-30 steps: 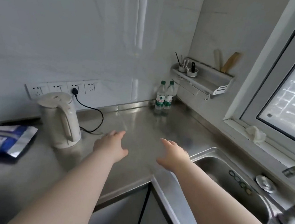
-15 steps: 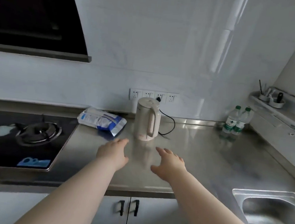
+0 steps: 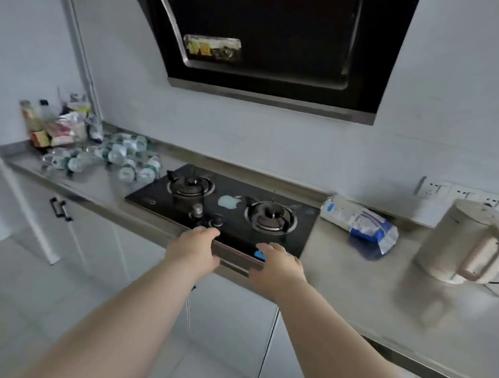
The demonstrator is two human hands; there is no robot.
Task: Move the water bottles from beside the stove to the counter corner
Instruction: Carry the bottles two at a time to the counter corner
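Both hands empty. Left hand and right hand reach forward side by side over the near edge of the stove, fingers loosely spread, holding nothing. Water bottles lie in a heap on the counter just left of the stove, well apart from either hand. Sauce bottle and packets stand at the far left. A blue-and-white bag lies right of the stove, with the kettle further right. Range hood is above.
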